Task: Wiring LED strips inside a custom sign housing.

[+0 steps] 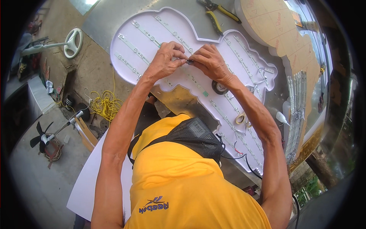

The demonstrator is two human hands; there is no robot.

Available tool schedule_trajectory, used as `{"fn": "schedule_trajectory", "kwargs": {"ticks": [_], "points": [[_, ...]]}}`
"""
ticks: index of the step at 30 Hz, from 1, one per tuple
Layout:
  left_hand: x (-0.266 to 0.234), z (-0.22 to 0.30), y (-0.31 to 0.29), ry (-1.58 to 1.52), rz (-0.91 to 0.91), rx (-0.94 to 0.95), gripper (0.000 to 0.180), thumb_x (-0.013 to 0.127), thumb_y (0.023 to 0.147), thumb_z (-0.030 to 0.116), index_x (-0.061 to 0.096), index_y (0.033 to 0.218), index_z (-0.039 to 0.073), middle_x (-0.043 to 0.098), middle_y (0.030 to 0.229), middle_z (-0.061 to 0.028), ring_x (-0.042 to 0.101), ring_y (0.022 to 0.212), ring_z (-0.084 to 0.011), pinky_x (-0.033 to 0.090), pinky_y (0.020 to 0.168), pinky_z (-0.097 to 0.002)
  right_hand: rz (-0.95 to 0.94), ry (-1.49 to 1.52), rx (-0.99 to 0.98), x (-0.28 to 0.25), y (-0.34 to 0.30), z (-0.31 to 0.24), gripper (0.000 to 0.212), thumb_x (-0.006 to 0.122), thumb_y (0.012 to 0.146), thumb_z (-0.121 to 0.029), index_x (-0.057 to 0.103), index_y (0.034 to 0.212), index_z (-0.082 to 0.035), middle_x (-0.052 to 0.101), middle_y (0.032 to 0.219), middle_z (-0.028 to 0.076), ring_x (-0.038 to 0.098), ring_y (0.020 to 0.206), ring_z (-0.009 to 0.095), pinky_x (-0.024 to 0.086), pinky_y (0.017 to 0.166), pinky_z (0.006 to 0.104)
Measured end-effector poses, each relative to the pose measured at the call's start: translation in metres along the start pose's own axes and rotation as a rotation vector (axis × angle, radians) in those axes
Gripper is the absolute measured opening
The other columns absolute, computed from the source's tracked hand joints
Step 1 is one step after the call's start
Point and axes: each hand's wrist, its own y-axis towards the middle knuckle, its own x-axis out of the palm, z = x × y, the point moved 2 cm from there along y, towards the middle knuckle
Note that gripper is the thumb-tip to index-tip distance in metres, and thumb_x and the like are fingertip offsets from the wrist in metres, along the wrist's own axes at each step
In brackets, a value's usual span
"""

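My left hand [167, 61] and my right hand [211, 61] meet over a white, curvy-edged, shallow sign tray [183, 23]. Fingertips of both hands are pinched together on a small dark piece [188, 61]; its kind is too small to tell, and the fingers partly cover it. Rows of LED strips [166, 26] with round lenses line the tray floor, some of them passing beneath my hands. Beside my right wrist lies a black tape roll [220, 87], partly behind the forearm. A cream tape roll [240, 118] sits lower in the tray, left of my right forearm.
Yellow-handled pliers [210, 6] lie beyond the tray. To the right are a brown-papered cut-out panel [267, 23], a bundle of LED strips [296, 110] and a white nozzle bottle [282, 118]. Tangled yellow cord [105, 105] and a black-bladed fan [42, 139] are at left.
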Motion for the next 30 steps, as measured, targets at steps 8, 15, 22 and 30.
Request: {"fn": "schedule_trajectory", "kwargs": {"ticks": [8, 15, 22, 30], "points": [[0.004, 0.007, -0.005, -0.073, 0.169, 0.038, 0.013, 0.079, 0.077, 0.009, 0.081, 0.090, 0.013, 0.066, 0.100, 0.0013, 0.055, 0.104, -0.0216, 0.050, 0.089, -0.0330, 0.018, 0.271, 0.203, -0.007, 0.003, 0.006, 0.015, 0.079, 0.081, -0.015, 0.078, 0.095, -0.009, 0.069, 0.087, 0.003, 0.057, 0.088, 0.021, 0.045, 0.081, 0.0357], [0.011, 0.008, -0.009, 0.058, 0.252, 0.191, 0.013, 0.078, 0.074, 0.007, 0.080, 0.085, 0.012, 0.066, 0.099, 0.0021, 0.055, 0.103, -0.0214, 0.048, 0.090, -0.0346, -0.165, 0.322, 0.313, -0.015, 0.016, 0.009, 0.018, 0.078, 0.081, -0.021, 0.078, 0.091, -0.006, 0.068, 0.085, 0.005, 0.055, 0.083, 0.021, 0.045, 0.078, 0.0350], [0.012, 0.011, -0.006, 0.096, 0.224, 0.136, 0.015, 0.083, 0.074, 0.009, 0.080, 0.089, 0.009, 0.067, 0.098, 0.0008, 0.056, 0.101, -0.0202, 0.049, 0.088, -0.0335, -0.107, 0.321, 0.430, -0.007, 0.012, 0.002, 0.018, 0.076, 0.078, -0.020, 0.075, 0.086, -0.004, 0.064, 0.079, 0.007, 0.054, 0.084, 0.025, 0.047, 0.075, 0.0378], [0.014, 0.005, -0.003, 0.047, 0.238, -0.035, 0.017, 0.083, 0.074, 0.014, 0.080, 0.089, 0.008, 0.063, 0.103, -0.0005, 0.052, 0.106, -0.0212, 0.048, 0.090, -0.0341, 0.005, 0.052, 0.301, 0.006, 0.002, -0.011, 0.016, 0.077, 0.078, -0.006, 0.066, 0.090, -0.004, 0.063, 0.094, 0.010, 0.054, 0.094, 0.029, 0.047, 0.084, 0.0383]]}}
